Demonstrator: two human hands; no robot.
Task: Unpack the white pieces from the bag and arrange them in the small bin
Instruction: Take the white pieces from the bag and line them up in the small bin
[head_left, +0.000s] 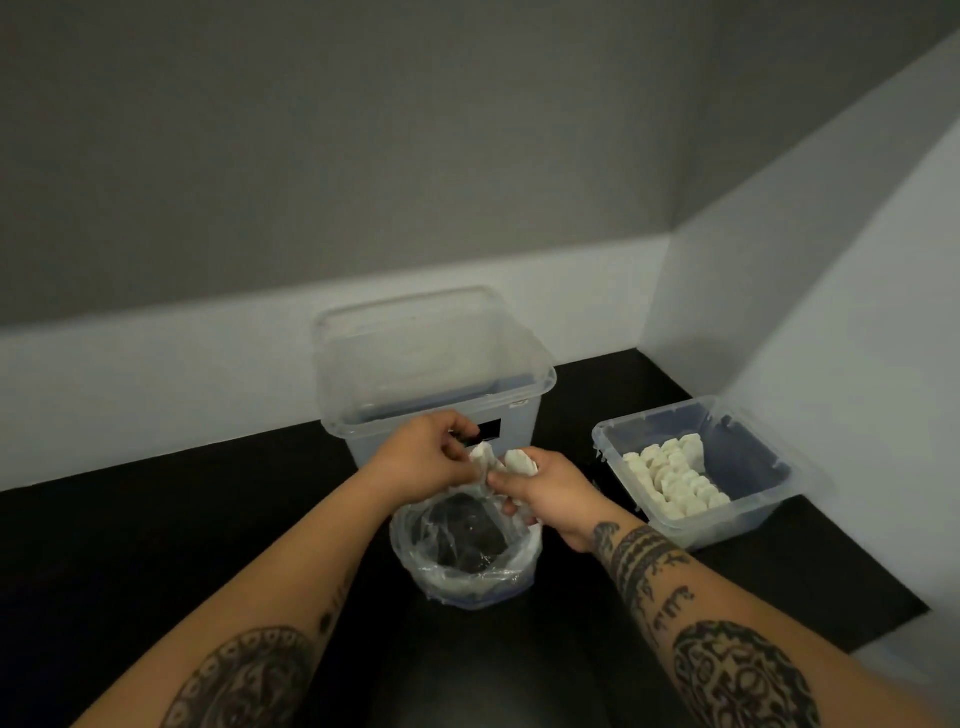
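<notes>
A clear plastic bag (462, 566) stands open on the black table, just below both hands. My left hand (421, 454) pinches a white piece (482, 457) above the bag's mouth. My right hand (545, 493) grips another white piece (519, 461) beside it, and its lower fingers touch the bag's rim. The small clear bin (769, 488) sits to the right, with several white pieces (670, 478) lined up in rows along its left side. Whether more pieces lie in the bag cannot be seen.
A large clear tub (436, 364) with a black label stands directly behind my hands, against the white baseboard. A white wall closes off the right side behind the small bin. The black table (156, 545) stretches away to the left.
</notes>
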